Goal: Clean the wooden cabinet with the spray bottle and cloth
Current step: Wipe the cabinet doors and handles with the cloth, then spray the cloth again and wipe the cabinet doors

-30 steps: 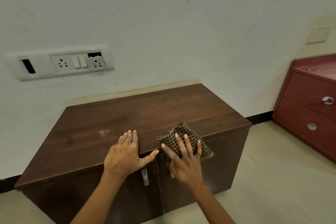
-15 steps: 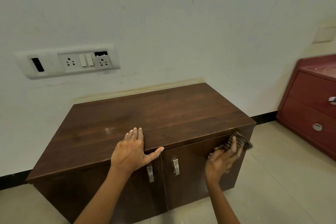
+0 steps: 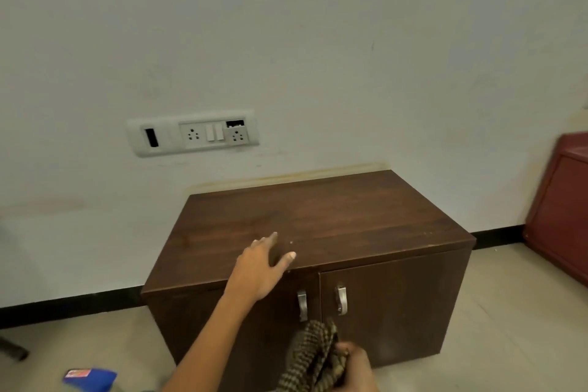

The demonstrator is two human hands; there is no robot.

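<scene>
Pale tiled floor [image 3: 509, 328] runs along the near edge. At near left, a blue plastic object with a red label [image 3: 90, 378] lies on it, partly cut off; I cannot tell whether it is the spray bottle. At near centre, low before the doors, the right hand [image 3: 354, 369] has its fingers curled around a bunched brown-and-black checked cloth [image 3: 313, 356]. Just beyond stands the dark brown wooden cabinet [image 3: 366, 216], its two doors closed, each with a metal handle [image 3: 302, 304] beside the centre seam. The left hand [image 3: 261, 267] rests on the front edge of the cabinet top, fingers straight and thumb spread wide. Behind the cabinet, a white wall [image 3: 318, 41] with black skirting [image 3: 63, 305] carries a white switch-and-socket panel [image 3: 192, 134]. At far right stands a red cabinet [image 3: 560, 210].
</scene>
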